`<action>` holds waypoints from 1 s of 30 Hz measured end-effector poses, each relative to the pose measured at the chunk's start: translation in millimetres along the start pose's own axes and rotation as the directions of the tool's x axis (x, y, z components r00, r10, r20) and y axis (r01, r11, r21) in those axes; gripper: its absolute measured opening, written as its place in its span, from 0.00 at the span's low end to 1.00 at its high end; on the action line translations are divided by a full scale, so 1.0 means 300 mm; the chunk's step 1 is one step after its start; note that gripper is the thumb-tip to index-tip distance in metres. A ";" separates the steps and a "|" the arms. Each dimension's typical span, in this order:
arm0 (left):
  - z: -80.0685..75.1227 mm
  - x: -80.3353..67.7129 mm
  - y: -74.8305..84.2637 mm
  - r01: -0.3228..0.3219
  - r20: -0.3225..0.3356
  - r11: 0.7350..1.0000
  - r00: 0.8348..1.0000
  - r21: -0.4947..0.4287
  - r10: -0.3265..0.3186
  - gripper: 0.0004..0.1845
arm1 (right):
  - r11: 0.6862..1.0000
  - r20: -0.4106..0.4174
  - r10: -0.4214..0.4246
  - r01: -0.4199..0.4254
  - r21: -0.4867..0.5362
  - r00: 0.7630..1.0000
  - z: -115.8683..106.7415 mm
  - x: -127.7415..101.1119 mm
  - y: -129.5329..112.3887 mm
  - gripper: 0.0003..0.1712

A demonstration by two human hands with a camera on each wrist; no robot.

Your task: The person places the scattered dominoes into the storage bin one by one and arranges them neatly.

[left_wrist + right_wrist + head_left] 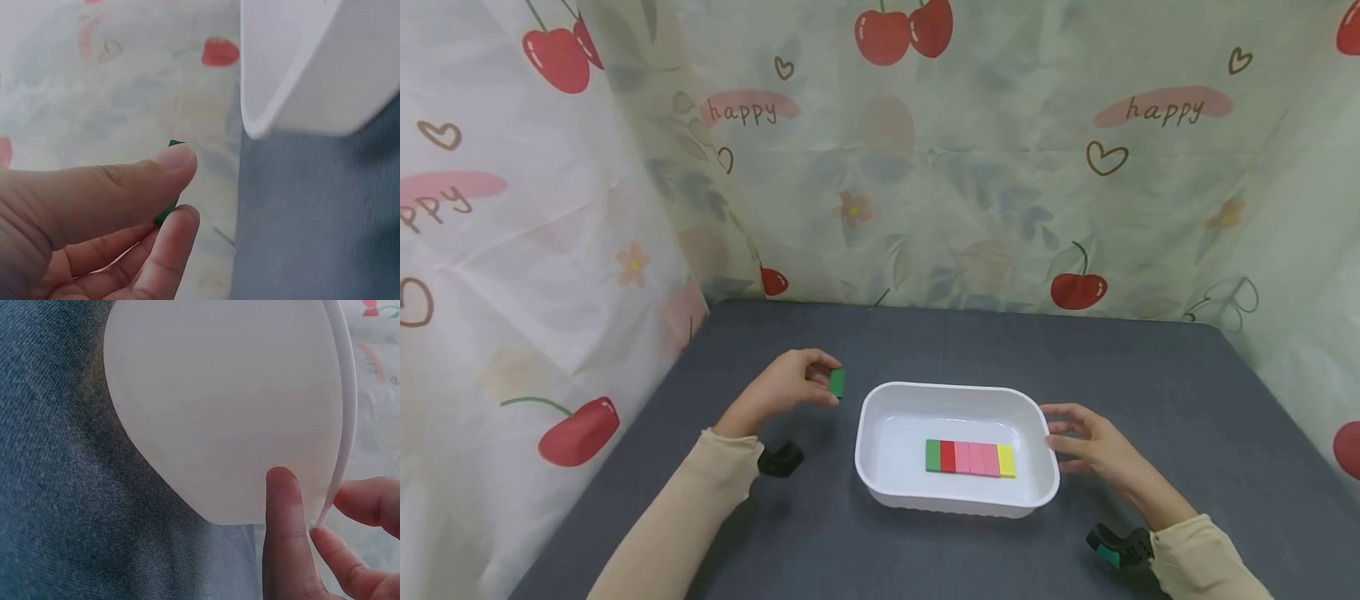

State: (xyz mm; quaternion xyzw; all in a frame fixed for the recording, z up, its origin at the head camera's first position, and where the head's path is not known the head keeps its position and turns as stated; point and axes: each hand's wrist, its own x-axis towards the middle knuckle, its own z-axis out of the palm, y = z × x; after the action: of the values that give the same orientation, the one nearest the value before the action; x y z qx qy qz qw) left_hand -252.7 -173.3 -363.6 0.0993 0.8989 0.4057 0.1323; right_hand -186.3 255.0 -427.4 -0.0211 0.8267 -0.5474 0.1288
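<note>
Left hand (pixel 790 385): raised just above the worktop (pixel 1150 375), thumb and fingertips pinching a small green block (pixel 837 382) held on edge. In the left wrist view, thumb (pixel 125 181) lying across the block, forefinger beneath, only a sliver of green (pixel 167 211) showing between them. Block just left of the white tray (pixel 880 450), near its far-left corner, not touching it and not over it.

Right hand (pixel 1093 446): fingers spread and nearly straight, tips resting against the right end of the tray. In the right wrist view, one finger (pixel 284 537) pressed flat on the tray's outer wall (pixel 231 406), another finger (pixel 340 556) touching the thin rim from below. Nothing pinched or enclosed.

Inside the tray, on its floor: a row of flat blocks (pixel 971 458) laid side by side and touching, from left to right green, red, three pink, yellow. Row lying towards the tray's near right part, the rest of the floor bare white.

Tray sitting flat on the dark grey worktop, roughly at its centre. Beige sleeves (pixel 715 475) on both forearms, a black wrist mount (pixel 780 459) under the left one, another black mount with a teal patch (pixel 1118 550) by the right wrist. Behind and to the left: a pale curtain (pixel 925 167) printed with cherries, hearts and the word "happy".
</note>
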 end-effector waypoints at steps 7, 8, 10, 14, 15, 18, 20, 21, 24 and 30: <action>0.051 -0.023 0.062 -0.046 0.013 0.999 0.999 -0.005 0.046 0.26 | 1.000 0.003 -0.002 0.002 -0.001 1.000 0.000 0.002 -0.003 0.37; 0.059 -0.025 0.069 -0.048 0.013 0.999 0.999 -0.004 0.048 0.26 | 1.000 0.004 -0.003 0.003 -0.001 1.000 -0.001 0.002 -0.003 0.37; 0.074 -0.027 0.080 -0.049 0.017 0.999 0.999 -0.001 0.049 0.26 | 1.000 0.009 -0.006 0.006 0.006 1.000 -0.002 0.002 -0.004 0.37; 0.103 -0.029 0.102 -0.049 0.037 0.999 0.998 -0.003 0.049 0.25 | 1.000 0.015 -0.004 0.004 0.015 1.000 -0.002 0.001 -0.005 0.37; 0.111 -0.029 0.106 -0.047 0.044 0.999 0.998 -0.004 0.047 0.25 | 1.000 0.016 -0.005 0.004 0.016 1.000 -0.002 0.001 -0.006 0.37; 0.133 -0.031 0.121 -0.047 0.064 0.999 0.997 0.000 0.047 0.25 | 1.000 0.015 -0.004 0.004 0.017 1.000 -0.002 0.001 -0.006 0.37; 0.146 -0.032 0.128 -0.051 0.076 0.999 0.996 0.004 0.051 0.24 | 1.000 0.015 -0.003 0.003 0.014 1.000 -0.002 0.001 -0.005 0.37; 0.153 -0.032 0.130 -0.056 0.081 0.998 0.995 0.004 0.055 0.24 | 1.000 0.014 -0.003 0.003 0.012 1.000 -0.002 0.001 -0.005 0.37; 0.174 -0.029 0.134 -0.080 0.103 0.997 0.992 0.017 0.078 0.24 | 1.000 0.010 0.001 -0.001 0.007 1.000 -0.002 0.001 -0.004 0.37; 0.217 -0.018 0.136 -0.102 0.146 0.994 0.985 0.038 0.095 0.24 | 1.000 0.003 0.006 -0.006 0.002 1.000 -0.001 0.001 -0.002 0.37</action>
State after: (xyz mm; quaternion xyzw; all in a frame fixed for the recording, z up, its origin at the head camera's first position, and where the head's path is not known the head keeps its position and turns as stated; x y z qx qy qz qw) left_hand -224.0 -102.6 -373.2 0.1756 0.8900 0.3830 0.1744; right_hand -186.7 255.1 -426.8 -0.0190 0.8260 -0.5478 0.1317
